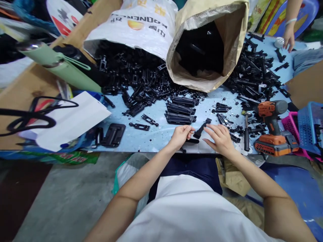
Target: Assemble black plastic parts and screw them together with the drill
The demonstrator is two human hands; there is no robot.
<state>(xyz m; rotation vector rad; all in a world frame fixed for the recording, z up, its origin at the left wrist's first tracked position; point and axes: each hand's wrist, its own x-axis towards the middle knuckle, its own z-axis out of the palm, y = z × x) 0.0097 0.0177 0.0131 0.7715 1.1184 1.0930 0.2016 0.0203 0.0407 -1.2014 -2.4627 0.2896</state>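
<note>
My left hand (pixel 180 136) rests at the table's near edge, fingers curled around a flat black plastic part (pixel 191 141) that pokes out to the right. My right hand (pixel 220 137) sits beside it with fingers spread, fingertips touching a long black plastic piece (pixel 202 128) that lies slanted between both hands. Just beyond them lies a neat stack of black assembled parts (pixel 180 109) on the light blue table (pixel 156 134).
A brown paper sack (pixel 199 67) and a white sack (pixel 136 27) spill black parts (pixel 136 77) across the table. An orange cordless drill (pixel 272 127) and a screwdriver (pixel 246 134) lie right. Pink and blue baskets (pixel 309 127) stand far right. Another person's hand (pixel 289 37) reaches in at the back.
</note>
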